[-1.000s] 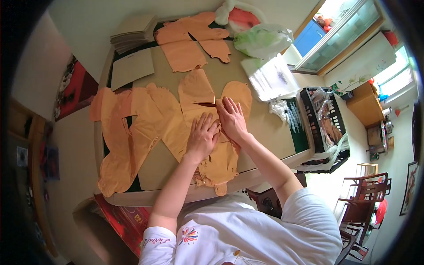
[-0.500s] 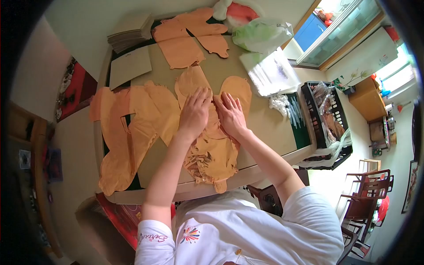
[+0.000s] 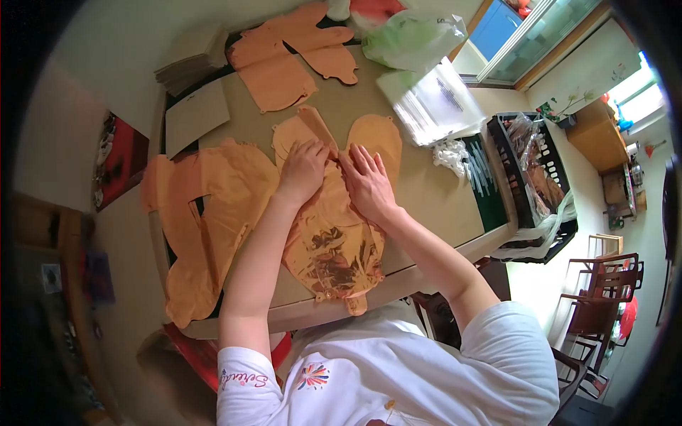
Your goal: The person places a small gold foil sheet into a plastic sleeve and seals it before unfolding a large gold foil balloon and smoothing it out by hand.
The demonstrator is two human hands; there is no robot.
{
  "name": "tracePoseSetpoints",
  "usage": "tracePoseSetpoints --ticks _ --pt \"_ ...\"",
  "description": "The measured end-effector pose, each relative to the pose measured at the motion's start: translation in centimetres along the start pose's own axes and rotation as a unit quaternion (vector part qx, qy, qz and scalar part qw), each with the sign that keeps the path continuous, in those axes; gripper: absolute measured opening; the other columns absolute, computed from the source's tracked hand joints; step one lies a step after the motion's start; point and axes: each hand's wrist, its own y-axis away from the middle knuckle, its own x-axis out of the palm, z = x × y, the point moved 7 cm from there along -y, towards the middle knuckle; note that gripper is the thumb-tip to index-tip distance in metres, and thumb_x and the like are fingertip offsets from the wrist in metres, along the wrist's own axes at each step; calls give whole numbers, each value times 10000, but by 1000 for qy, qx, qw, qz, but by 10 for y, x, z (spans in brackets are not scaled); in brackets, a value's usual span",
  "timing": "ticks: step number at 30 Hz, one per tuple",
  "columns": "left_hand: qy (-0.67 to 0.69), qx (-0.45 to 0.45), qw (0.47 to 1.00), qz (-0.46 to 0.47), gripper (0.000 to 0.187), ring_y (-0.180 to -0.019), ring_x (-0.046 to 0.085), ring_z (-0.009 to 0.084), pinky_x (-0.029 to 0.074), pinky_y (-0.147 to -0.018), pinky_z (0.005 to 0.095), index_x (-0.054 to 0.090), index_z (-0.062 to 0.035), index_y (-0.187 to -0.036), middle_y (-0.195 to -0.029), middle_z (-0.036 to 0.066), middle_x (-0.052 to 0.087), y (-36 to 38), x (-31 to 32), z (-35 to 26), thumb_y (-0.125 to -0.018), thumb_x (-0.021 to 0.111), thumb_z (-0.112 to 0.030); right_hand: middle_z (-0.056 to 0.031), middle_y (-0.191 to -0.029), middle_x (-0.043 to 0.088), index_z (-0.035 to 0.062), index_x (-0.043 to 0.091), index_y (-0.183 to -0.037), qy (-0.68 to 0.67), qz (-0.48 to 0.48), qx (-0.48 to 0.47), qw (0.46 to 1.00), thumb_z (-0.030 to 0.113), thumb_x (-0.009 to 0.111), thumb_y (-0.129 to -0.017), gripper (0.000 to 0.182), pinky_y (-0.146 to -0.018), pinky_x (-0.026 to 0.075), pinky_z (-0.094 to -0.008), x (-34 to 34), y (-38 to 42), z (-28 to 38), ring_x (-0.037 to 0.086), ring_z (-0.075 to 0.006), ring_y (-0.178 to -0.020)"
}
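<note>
A flat, uninflated orange foil balloon lies on the table in front of me, its lower part shiny and creased. My left hand has its fingers curled over a narrow folded flap near the balloon's upper middle and grips the edge. Just beside it, my right hand lies flat on the balloon with the fingers stretched out. To the left, another flat foil balloon is spread out. A further flat foil balloon lies at the back of the table.
A grey-beige card and a stack of boards are at the back left. Clear plastic packs, a greenish plastic bag, white bits and pale straws lie right. A black crate holds wrapped pieces.
My left hand has gone from lying flat to curled fingers gripping the flap, which now stands up as a narrow fold. My right hand stays pressed flat. The view has shifted slightly.
</note>
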Motion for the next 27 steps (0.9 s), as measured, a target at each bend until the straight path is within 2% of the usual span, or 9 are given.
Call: tracePoseSetpoints --ticks 2,5,8,14,23,27 --pt "37 -15 999 -27 335 -1254 469 287 348 -1055 447 613 -49 -1168 -1292 107 563 -5 -7 -2 -850 576 -147 -182 -1432 408 117 463 -1382 -1 -1 -2 1000 145 518 -931 455 -1115 276 -513 -2 0 1 364 -339 -1349" --pt "-16 48 997 -61 335 -1285 448 284 331 -1080 441 623 -68 -1174 -1324 113 543 -7 -9 -17 -849 577 -137 -183 -1433 409 118 475 -1373 8 4 -6 1000 141 521 -928 449 -1117 274 -513 -1 0 1 362 -337 -1351" --pt "-29 48 998 -22 335 -1305 432 278 317 -1098 427 630 -77 -1178 -1348 117 525 -7 -4 -17 -852 571 -128 -180 -1439 405 124 486 -1367 10 8 -4 1000 143 522 -927 442 -1121 270 -510 -1 1 0 357 -332 -1357" --pt "-7 52 999 -3 338 -1296 444 272 335 -1077 432 616 -43 -1184 -1314 114 557 -4 3 -14 -861 562 -126 -170 -1454 396 137 498 -1364 6 18 5 1000 149 515 -931 434 -1128 264 -499 3 0 -2 344 -319 -1370" --pt "-33 -33 999 -15 371 -1288 457 281 330 -1072 468 543 -16 -1262 -1355 127 529 -23 17 12 -935 479 -181 -167 -1441 410 131 498 -1363 4 7 4 1000 175 520 -939 427 -1126 266 -506 8 0 -5 349 -317 -1367" --pt "-34 -93 994 38 416 -1340 396 256 304 -1095 492 483 -34 -1326 -1426 111 460 -42 19 34 -948 451 -205 -168 -1437 413 129 499 -1361 3 4 2 1000 179 523 -938 426 -1125 266 -510 7 0 -4 354 -318 -1362"
